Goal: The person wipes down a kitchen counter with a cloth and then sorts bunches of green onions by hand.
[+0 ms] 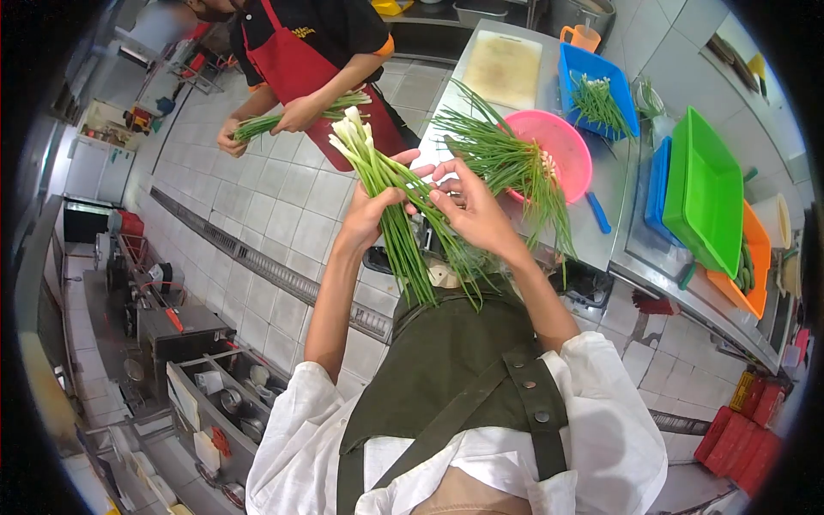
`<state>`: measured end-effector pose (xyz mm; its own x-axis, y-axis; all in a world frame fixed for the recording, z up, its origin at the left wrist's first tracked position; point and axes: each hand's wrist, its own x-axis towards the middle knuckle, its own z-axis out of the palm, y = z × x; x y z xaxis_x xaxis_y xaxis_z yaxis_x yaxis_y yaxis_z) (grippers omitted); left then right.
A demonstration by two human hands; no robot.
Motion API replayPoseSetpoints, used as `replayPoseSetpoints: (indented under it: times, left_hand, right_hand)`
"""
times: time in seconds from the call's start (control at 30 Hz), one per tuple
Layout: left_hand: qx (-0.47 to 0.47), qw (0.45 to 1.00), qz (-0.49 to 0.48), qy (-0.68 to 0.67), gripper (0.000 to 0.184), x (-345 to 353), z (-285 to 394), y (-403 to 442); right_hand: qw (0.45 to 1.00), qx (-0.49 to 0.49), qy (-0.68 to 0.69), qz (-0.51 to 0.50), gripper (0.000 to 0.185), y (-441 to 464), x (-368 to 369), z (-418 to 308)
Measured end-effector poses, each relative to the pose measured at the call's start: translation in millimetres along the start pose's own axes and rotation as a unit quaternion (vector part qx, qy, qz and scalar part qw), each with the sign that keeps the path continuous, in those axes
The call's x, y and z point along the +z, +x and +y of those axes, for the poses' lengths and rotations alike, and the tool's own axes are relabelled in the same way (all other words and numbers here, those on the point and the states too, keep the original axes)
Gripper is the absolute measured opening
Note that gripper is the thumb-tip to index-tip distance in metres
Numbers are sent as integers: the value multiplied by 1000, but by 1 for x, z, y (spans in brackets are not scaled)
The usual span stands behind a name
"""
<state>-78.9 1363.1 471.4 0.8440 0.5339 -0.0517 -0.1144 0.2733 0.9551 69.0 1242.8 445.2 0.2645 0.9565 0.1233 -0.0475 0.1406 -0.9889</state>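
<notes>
My left hand (pixel 371 209) is wrapped round a bunch of green onions (pixel 397 232), whose white ends point up and away and whose green leaves hang toward my apron. My right hand (pixel 464 206) is at the right side of the bunch, its thumb and fingers bent close together at the stalks; what lies between its fingertips is too small to make out. Beyond it, more green onions (pixel 493 154) lie across a pink bowl (pixel 573 146) on the steel table (pixel 592 230).
A co-worker in a red apron (pixel 296 73) holds another bunch at the upper left. On the table are a cutting board (pixel 503 70), a blue tray (pixel 577 58) and a blue-handled knife (pixel 598 213). Green (pixel 699 193) and orange trays (pixel 758 257) stand at the right.
</notes>
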Motion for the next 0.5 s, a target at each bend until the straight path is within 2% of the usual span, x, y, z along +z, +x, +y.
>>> replayPoseSetpoints:
  times: [0.07, 0.13, 0.27, 0.33, 0.5]
  left_hand:
    - [4, 1000, -3, -29, 64, 0, -4, 0]
    - [9, 998, -3, -56, 63, 0, -5, 1]
    - [16, 998, -3, -68, 68, 1, -8, 0]
    - [17, 998, 4, -63, 71, -1, -11, -1]
    - [12, 999, 10, -44, 72, -1, -14, -3]
  right_hand:
    - [1000, -10, -8, 7, 17, -1, -1, -2]
    - [991, -43, -126, -28, 11, 0, -1, 0]
    - [995, -31, -91, 16, 9, -6, 7, -2]
    - [998, -13, -58, 34, 16, -8, 9, -7]
    - [993, -35, -108, 18, 19, -10, 5, -9]
